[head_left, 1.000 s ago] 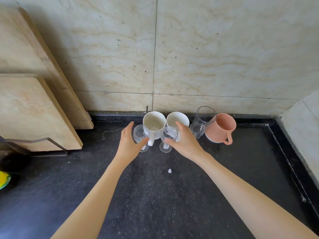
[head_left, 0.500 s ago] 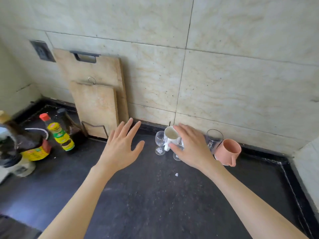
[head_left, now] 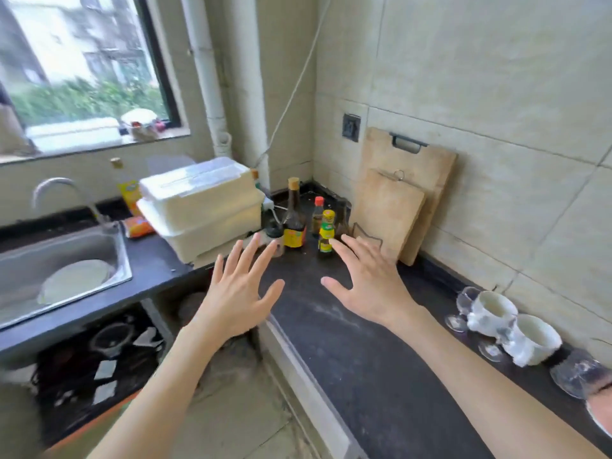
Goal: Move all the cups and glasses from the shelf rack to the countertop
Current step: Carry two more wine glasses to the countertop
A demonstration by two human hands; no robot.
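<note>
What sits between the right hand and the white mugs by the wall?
Nothing: in the head view only bare dark countertop lies between the open right hand and the white mugs.

No text readable; labels on dark sauce bottle (head_left: 294, 216) and small bottle (head_left: 326, 234) blurred.

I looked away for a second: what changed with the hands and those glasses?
Both hands let go of the stemmed glasses and pulled away: the left hand and right hand now hover open over the countertop. The view swung left. The white mugs and stemmed glasses stayed by the wall.
</note>
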